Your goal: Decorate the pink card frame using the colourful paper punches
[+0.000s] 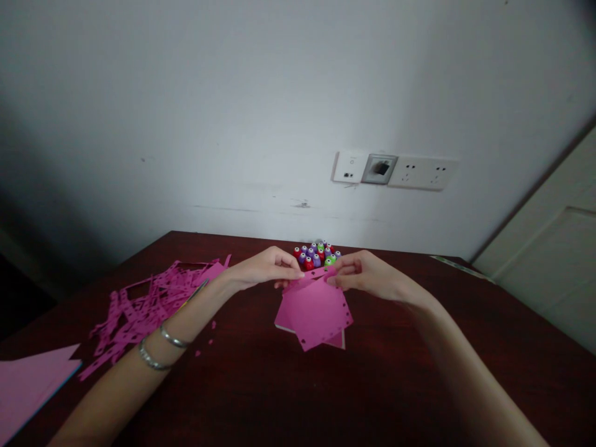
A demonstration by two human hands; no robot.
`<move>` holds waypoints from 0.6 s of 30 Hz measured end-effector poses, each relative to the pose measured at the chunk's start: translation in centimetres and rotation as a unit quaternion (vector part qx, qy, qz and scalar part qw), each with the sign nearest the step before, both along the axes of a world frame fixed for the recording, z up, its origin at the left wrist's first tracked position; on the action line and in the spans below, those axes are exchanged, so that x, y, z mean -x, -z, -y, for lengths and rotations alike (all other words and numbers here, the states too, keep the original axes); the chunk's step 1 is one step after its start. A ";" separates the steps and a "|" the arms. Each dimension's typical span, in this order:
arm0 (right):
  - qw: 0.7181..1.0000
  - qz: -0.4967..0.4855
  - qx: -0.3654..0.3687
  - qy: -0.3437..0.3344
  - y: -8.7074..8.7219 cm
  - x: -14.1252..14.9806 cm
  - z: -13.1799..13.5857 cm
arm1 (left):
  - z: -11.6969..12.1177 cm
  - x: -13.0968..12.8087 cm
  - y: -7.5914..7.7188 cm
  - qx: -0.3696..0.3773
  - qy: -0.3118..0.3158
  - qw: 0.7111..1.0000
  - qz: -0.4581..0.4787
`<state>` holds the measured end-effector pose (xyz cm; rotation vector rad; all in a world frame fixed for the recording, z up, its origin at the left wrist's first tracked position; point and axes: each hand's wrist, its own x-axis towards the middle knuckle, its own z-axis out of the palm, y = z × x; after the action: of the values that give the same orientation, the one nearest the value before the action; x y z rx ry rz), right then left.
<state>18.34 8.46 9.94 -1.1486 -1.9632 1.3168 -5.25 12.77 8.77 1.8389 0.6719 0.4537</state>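
Note:
A pink paper sheet (316, 310) with small punched holes near its edges is held up at a tilt over the table. Along its top runs a narrow punched strip (319, 272), with a dark gap between it and the sheet. My left hand (274, 268) pinches the paper at its upper left. At the upper right my right hand (361, 271) closes thumb and fingers on it. Under the held sheet, more pink paper with a pale edge shows. Just behind my hands stand several small red, purple and green pieces (316, 254) with white tops, resembling craft punches.
A heap of pink paper scraps (153, 307) lies left, partly behind my left forearm, with a thin yellow-and-dark tool (195, 293) beside it. Pink sheets (32, 391) lie at the near left. A flat strip (460, 268) rests at the far right edge, below wall sockets (421, 172).

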 end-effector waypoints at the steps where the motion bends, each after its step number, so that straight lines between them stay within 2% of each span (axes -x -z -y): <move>1: 1.000 0.007 -0.010 0.006 0.0 -0.2 0.0 | -0.1 0.1 0.0 -0.005 -0.002 1.000 -0.009; 5: 1.000 0.019 -0.005 0.003 0.0 -0.3 0.0 | -0.5 0.0 0.3 -0.050 -0.031 0.997 -0.040; 7: 1.000 0.012 0.009 0.006 0.0 -0.1 0.1 | -0.2 -0.3 0.4 -0.130 -0.097 0.986 -0.044; 8: 1.000 0.006 0.014 0.011 0.1 0.0 0.1 | 0.1 -0.5 0.3 -0.191 -0.146 0.970 -0.043; 10: 0.999 -0.007 0.020 0.027 0.2 0.3 0.1 | 1.1 -0.9 -0.1 -0.320 -0.236 0.916 -0.043; 11: 0.999 -0.012 0.021 0.036 0.3 0.4 0.2 | 1.7 -1.1 -0.4 -0.372 -0.259 0.890 -0.045; 13: 0.998 -0.024 0.021 0.047 0.4 0.6 0.3 | 2.7 -1.4 -0.8 -0.426 -0.235 0.872 -0.053; 16: 0.998 -0.052 0.018 0.042 0.4 0.8 0.4 | 3.5 -1.7 -1.1 -0.429 -0.141 0.890 -0.065; 18: 0.997 -0.071 0.019 0.030 0.4 0.8 0.5 | 3.5 -1.9 -1.0 -0.415 -0.114 0.901 -0.061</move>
<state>17.52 8.00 9.53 -1.0919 -1.7952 1.3715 -3.35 9.28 9.81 2.6185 0.8623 0.8818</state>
